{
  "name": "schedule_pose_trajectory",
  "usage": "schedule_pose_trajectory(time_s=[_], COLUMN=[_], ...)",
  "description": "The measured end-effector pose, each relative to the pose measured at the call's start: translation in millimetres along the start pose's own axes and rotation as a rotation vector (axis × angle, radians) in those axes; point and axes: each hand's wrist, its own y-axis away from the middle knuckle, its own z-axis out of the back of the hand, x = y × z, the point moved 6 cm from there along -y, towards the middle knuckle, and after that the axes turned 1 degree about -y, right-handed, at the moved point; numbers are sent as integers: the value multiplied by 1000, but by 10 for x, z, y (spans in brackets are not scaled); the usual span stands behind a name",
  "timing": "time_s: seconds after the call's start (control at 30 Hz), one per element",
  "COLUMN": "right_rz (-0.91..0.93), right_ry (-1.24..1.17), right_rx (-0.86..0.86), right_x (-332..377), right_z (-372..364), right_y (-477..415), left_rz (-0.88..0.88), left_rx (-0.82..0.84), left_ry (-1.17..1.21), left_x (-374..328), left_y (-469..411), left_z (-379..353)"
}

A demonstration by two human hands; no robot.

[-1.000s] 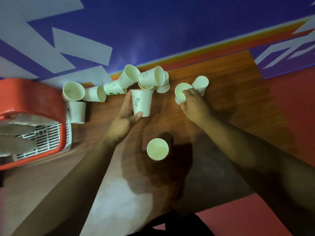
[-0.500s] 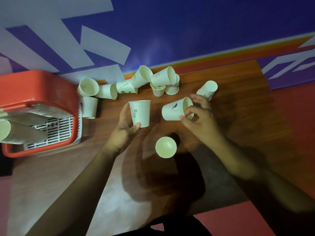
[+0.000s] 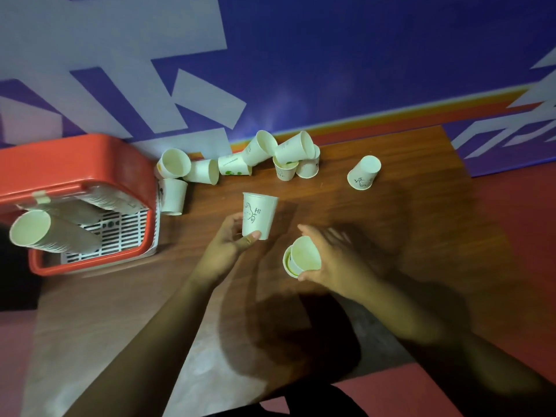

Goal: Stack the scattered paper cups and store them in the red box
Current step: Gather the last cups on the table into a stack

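Observation:
My left hand (image 3: 228, 246) grips an upright white paper cup (image 3: 259, 215) with a "Hi" drawing, held just above the wooden table (image 3: 421, 224). My right hand (image 3: 334, 260) holds a second cup (image 3: 305, 256) pushed into the cup that stands near the table's middle; the two are nested. Several loose cups (image 3: 288, 155) lie tumbled along the far edge, one more cup (image 3: 364, 173) lies to the right, and three cups (image 3: 180, 173) sit beside the red box (image 3: 75, 158). Long stacks of cups (image 3: 51, 233) lie inside the box.
The red box stands at the table's left end, against a blue and white patterned wall (image 3: 331, 55). The table's near edge (image 3: 346, 377) runs just in front of me, with red floor (image 3: 526, 221) beyond its right side.
My right hand carried the cup it picked up at the back toward me and set it into the cup standing mid-table. My left hand kept hold of the "Hi" cup.

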Motion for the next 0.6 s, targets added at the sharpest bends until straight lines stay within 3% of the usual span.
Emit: schedule_pose_trajectory(time_s=[0.07, 0.2, 0.27, 0.5, 0.6], right_rz=[-15, -355, -429, -451, -438], right_ry=[-24, -773, -991, -975, -878], right_rx=[57, -112, -144, -212, -174], right_x=[-25, -212, -263, -311, -318], right_z=[-160, -11, 91, 188, 212], right_y=[-1, -115, -202, -333, -237], left_rz=[-7, -24, -23, -92, -119], left_rx=[11, 56, 128, 337, 236], left_ry=[-14, -72, -81, -246, -382], left_x=[2, -57, -105, -353, -575], left_y=[4, -26, -52, -232, -427], left_z=[-44, -101, -179, -457, -246])
